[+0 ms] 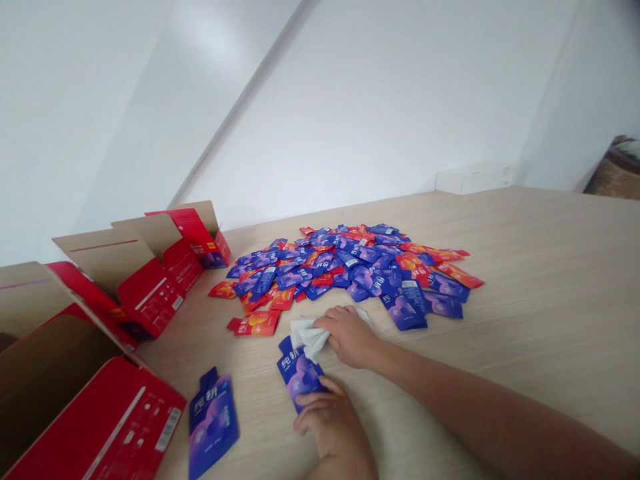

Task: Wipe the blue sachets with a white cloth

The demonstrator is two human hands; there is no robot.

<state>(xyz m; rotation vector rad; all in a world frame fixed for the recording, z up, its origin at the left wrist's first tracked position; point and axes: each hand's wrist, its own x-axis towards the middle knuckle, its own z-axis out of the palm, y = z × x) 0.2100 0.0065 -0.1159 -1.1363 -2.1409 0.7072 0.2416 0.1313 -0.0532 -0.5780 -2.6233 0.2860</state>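
My left hand (335, 423) grips the lower end of a blue-purple pouch (301, 375) with a narrow spout end, close above the table. My right hand (350, 339) is closed on a crumpled white cloth (311, 335), which lies against the pouch's upper corner and covers part of it. Another blue-purple pouch (214, 427) rests on the table left of my left hand, its neck pointing away from me. Just beyond the cloth is a single red-orange pouch (257, 324), at the near edge of a wide pile of blue and red pouches (345, 263).
Several open red cardboard boxes (150, 293) stand in a row along the left, flaps up; the nearest box (115, 427) reaches the bottom edge. A white box (473, 180) sits at the back right by the white wall (360, 100). The table (540, 280) has a light wood surface.
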